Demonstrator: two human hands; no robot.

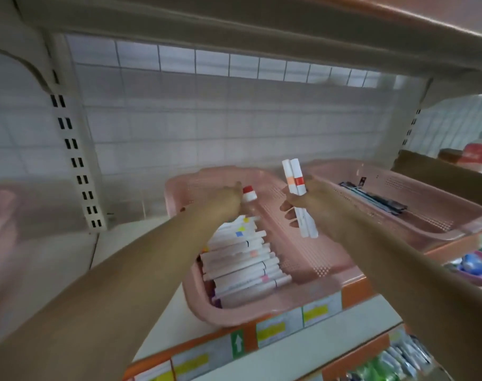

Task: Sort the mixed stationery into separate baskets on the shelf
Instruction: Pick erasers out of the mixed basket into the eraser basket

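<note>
Shelf [116,237] carries a pink basket [207,312]; its marker row [242,259] lies just below the left fingers [235,193], which grip a red-capped marker [249,195]. Beside them, the right fingers [289,207] clasp two markers [296,182] upright. Marker sorting looks underway; next, lay these flat onto the row.

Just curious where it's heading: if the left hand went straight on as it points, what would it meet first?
Likely the far wall of the pink basket, beyond the left hand and its red-capped marker. If the hand clears that rim, the wire grid behind comes next; depth is unclear.
</note>
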